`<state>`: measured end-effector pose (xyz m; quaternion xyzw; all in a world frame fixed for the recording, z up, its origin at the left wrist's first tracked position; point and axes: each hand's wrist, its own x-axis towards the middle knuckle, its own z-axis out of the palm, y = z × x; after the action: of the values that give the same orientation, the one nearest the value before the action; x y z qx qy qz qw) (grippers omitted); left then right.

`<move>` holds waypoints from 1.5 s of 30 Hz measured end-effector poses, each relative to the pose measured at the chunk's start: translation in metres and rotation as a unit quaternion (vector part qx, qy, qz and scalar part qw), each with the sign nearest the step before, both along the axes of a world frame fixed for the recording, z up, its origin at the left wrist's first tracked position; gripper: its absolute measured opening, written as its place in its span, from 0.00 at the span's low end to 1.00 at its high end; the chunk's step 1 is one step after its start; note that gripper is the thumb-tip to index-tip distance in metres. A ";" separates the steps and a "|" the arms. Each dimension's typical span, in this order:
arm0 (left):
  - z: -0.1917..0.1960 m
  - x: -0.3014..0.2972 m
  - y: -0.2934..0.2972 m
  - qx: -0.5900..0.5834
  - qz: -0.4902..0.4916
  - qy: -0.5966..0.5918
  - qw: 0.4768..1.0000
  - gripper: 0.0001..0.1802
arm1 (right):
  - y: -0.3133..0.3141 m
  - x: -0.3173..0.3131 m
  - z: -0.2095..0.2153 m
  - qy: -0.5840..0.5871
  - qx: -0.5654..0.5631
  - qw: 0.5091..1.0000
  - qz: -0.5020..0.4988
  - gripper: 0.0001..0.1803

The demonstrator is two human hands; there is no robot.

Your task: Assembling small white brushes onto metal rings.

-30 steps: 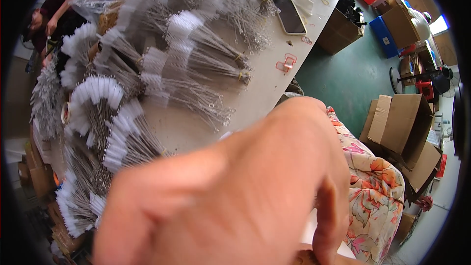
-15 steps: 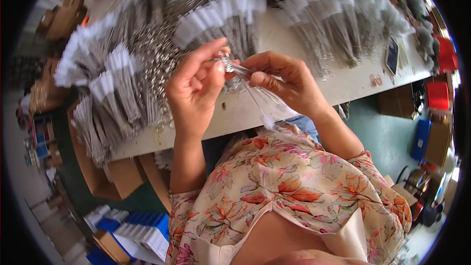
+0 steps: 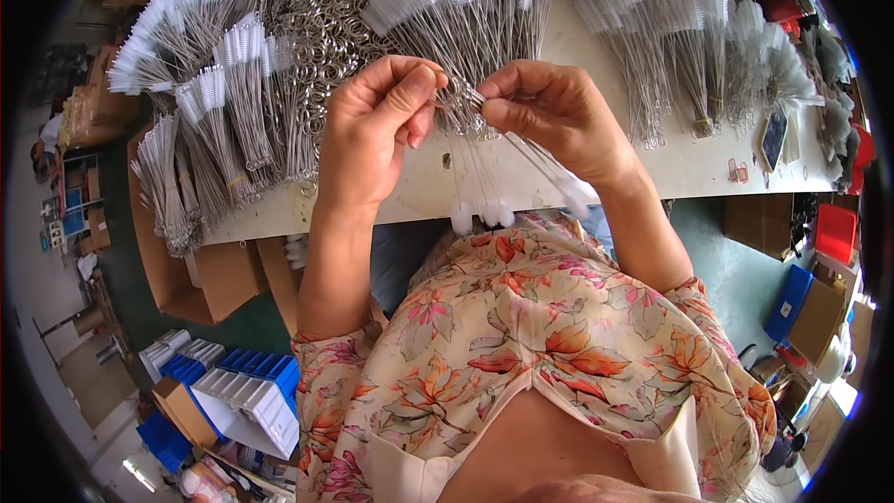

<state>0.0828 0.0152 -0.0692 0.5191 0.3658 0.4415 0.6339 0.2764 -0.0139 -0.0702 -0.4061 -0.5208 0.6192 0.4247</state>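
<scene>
My right hand point(image 3: 557, 118) pinches several thin wire brushes point(image 3: 549, 168) by their looped ends. Their white bristle heads hang down past the table's front edge, near my floral top. My left hand point(image 3: 380, 126) is closed beside it, thumb against forefinger, on a metal ring point(image 3: 450, 98) at those wire loops. Whether the loops are threaded on the ring is too small to make out. Just beyond my hands lies a fanned bundle of wire brushes point(image 3: 466, 0), white heads pointing away. A heap of metal rings point(image 3: 321, 33) lies to the left of it.
More brush bundles cover the white table point(image 3: 596, 84) at the left point(image 3: 237, 107) and right point(image 3: 643, 37). A dark flat device point(image 3: 773, 137) lies near the right end. Cardboard boxes point(image 3: 205, 284) stand below the left edge, with blue and white bins point(image 3: 247, 401) nearer.
My left thumb and forefinger have closed together beside the right hand's fingers. The held brushes now hang more spread out. The whole view has shifted, with the table appearing higher.
</scene>
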 end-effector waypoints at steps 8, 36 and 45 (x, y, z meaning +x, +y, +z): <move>0.024 -0.002 -0.009 0.145 -0.035 0.237 0.960 0.07 | 0.003 -0.004 -0.005 0.015 -0.016 1.000 -0.009 0.11; 0.037 -0.092 -0.094 0.149 0.298 -0.192 0.923 0.09 | -0.016 -0.143 0.016 -0.018 0.363 0.930 -0.052 0.10; 0.048 -0.124 -0.121 0.181 0.342 -0.026 0.922 0.09 | -0.018 -0.187 0.053 -0.053 0.341 0.935 0.083 0.04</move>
<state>-0.0407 -0.1058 -0.0215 0.4564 0.4181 0.7036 0.3491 0.0898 -0.0315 -0.0170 -0.2248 -0.7542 0.4149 0.4566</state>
